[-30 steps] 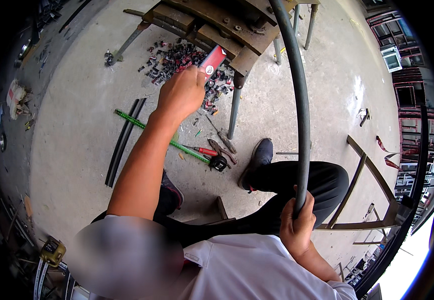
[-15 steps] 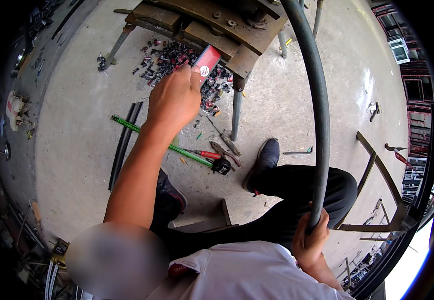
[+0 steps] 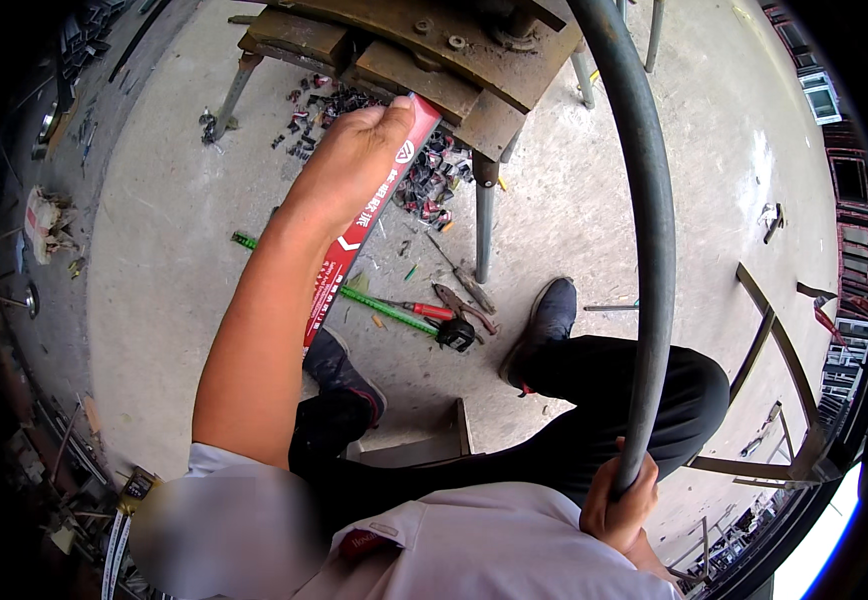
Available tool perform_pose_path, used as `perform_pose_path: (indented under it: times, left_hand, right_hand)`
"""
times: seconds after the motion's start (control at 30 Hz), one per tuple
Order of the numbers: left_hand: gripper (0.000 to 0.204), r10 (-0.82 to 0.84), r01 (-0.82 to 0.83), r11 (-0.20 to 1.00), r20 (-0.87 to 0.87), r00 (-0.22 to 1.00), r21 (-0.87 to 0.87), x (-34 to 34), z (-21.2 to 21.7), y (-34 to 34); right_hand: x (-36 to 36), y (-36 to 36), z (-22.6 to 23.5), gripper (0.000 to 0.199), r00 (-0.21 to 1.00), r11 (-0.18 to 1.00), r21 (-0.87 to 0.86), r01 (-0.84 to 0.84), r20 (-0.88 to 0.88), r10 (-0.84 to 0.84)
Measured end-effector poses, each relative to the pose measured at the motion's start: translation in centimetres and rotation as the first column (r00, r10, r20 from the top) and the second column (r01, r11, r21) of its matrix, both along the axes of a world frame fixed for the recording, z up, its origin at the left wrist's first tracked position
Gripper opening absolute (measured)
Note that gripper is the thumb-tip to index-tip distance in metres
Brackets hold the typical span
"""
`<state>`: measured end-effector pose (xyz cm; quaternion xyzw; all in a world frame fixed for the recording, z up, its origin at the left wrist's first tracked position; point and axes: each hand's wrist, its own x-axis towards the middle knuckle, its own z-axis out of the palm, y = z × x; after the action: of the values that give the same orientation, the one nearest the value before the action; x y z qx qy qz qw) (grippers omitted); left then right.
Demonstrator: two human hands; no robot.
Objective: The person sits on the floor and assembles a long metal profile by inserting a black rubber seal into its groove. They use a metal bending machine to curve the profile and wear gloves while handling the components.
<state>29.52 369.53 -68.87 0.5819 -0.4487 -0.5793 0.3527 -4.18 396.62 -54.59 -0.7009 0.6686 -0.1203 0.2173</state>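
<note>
My left hand is closed on a long flat strip with red printed film and grey edges. The strip's far end meets the front of a heavy metal press, and its near length runs back beside my forearm. Whether the end sits inside the press cannot be seen. At the lower right, my right hand is wrapped round the bottom end of a thick curved grey pipe lever, which rises past the press's right side.
Many short red and black offcuts lie under the press, among its legs. Pliers, a red-handled tool and a green tape measure lie on the floor before my shoes. An angled metal frame stands at right.
Earlier only a short red piece showed beyond my left hand; now a long red strip also shows behind it. My left hand is slightly nearer the press. The right hand keeps its grip.
</note>
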Motion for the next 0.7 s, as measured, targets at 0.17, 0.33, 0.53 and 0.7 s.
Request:
perform_pose_path:
  times: [0.17,0.33,0.53,0.7]
  left_hand:
    - [0.044,0.073,-0.058,0.996,-0.218,0.973,0.071,-0.09,-0.17,-0.17]
    - [0.042,0.122,-0.076,0.986,-0.331,0.936,0.149,-0.10,0.12,-0.43]
    - [0.043,0.128,-0.076,0.982,-0.315,0.940,0.170,0.03,0.44,-0.37]
    - [0.043,0.150,-0.084,0.975,-0.327,0.933,0.207,0.08,0.32,-0.41]
  right_hand:
    - [0.20,-0.23,0.07,0.040,1.000,1.000,-0.007,-0.004,-0.029,0.004]
    - [0.22,-0.12,0.16,0.039,0.999,1.000,0.011,0.027,-0.042,-0.026]
    - [-0.21,0.16,0.04,0.039,0.998,1.000,-0.002,-0.007,-0.069,0.007]
    - [-0.34,-0.05,-0.11,0.040,0.994,0.997,-0.045,-0.069,-0.087,0.065]
